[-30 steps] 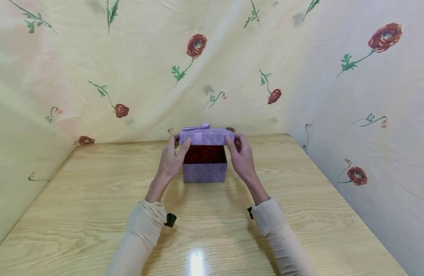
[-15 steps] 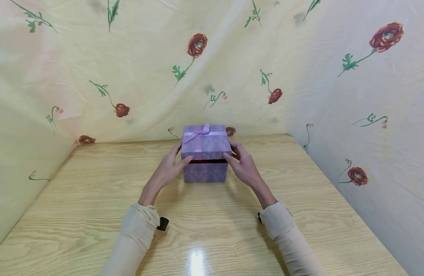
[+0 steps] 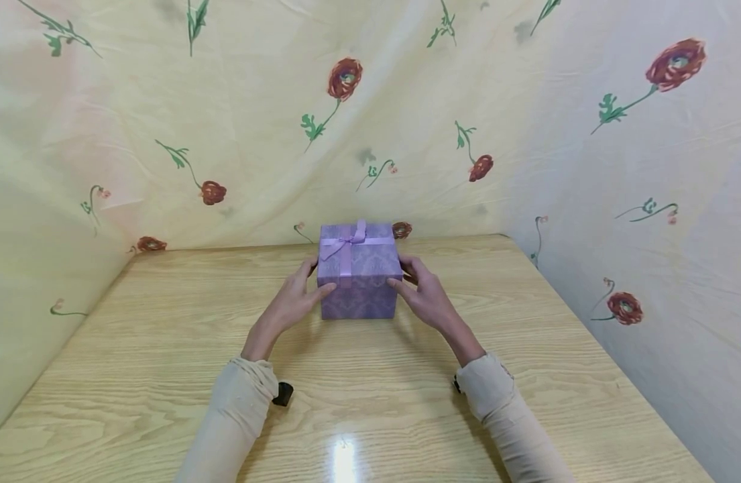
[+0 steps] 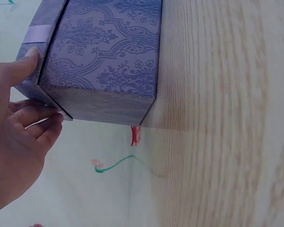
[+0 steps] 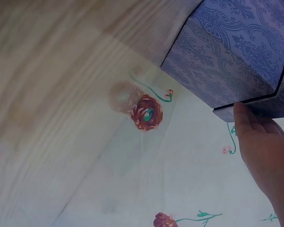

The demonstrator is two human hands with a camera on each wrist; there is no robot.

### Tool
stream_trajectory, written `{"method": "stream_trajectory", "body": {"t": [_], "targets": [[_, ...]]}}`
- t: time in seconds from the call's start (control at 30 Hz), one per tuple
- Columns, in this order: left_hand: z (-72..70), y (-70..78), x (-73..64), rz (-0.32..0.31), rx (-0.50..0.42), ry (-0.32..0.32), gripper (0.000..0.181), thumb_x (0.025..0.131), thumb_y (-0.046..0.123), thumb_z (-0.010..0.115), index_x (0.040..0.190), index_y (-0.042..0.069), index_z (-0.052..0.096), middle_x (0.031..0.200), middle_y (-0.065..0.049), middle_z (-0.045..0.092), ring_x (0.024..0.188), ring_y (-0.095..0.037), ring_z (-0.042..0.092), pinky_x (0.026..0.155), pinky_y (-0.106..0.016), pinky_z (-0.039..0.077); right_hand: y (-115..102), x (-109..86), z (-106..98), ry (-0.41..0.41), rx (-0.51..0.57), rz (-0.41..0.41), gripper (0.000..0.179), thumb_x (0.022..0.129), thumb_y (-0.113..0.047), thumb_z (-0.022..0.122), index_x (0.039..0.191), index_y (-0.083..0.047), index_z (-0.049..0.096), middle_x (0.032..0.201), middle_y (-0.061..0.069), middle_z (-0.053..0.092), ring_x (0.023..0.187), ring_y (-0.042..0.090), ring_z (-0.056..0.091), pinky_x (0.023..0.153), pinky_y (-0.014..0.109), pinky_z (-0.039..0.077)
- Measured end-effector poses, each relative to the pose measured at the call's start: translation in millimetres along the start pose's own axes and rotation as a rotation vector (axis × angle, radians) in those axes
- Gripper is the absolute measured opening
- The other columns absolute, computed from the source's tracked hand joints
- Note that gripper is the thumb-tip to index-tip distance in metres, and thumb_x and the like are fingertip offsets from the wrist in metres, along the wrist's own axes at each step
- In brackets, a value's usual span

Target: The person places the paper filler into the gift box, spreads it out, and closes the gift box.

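Note:
A purple damask-patterned gift box stands on the wooden table, its lid seated over the top. A lilac ribbon with a bow crosses the lid. My left hand grips the lid's left side, thumb on the front face and fingers along the side, as the left wrist view also shows. On the opposite side my right hand holds the lid the same way. In the right wrist view its fingers lie at the lid's lower edge. The box's inside is hidden under the lid.
The wooden table reaches back to a pale floral cloth hung behind it and along both sides. The box stands near the table's back edge. A bright light reflection shows near the front.
Both hands have brought the lid forward and down from its tilted position above the box. The dark red filling and then the narrow gap under the lid have gone from sight.

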State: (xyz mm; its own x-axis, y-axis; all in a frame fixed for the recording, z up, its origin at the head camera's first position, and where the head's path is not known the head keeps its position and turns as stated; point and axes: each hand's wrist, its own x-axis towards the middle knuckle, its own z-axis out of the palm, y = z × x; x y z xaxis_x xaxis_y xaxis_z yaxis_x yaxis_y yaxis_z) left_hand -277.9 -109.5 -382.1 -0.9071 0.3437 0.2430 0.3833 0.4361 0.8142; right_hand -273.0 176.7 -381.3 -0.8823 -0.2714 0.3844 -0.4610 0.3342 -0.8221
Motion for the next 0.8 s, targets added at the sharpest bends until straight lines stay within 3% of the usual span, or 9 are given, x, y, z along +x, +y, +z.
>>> {"method": "stream_trajectory", "body": {"t": [0.8], "targets": [[4.9, -6.2, -3.0, -0.08, 0.014, -0.049, 0.077, 0.104, 0.035, 0.065, 0.158, -0.005, 0.028, 0.163, -0.027, 0.03, 0.152, -0.038, 0.027, 0.12, -0.053, 0.027, 4.6, -1.1, -2.4, -0.09, -0.03, 0.04, 0.047, 0.103, -0.004, 0.064, 0.145, 0.009, 0.046, 0.142, 0.026, 0.057, 0.134, 0.038, 0.053, 0.111, 0.051, 0.042]]}}
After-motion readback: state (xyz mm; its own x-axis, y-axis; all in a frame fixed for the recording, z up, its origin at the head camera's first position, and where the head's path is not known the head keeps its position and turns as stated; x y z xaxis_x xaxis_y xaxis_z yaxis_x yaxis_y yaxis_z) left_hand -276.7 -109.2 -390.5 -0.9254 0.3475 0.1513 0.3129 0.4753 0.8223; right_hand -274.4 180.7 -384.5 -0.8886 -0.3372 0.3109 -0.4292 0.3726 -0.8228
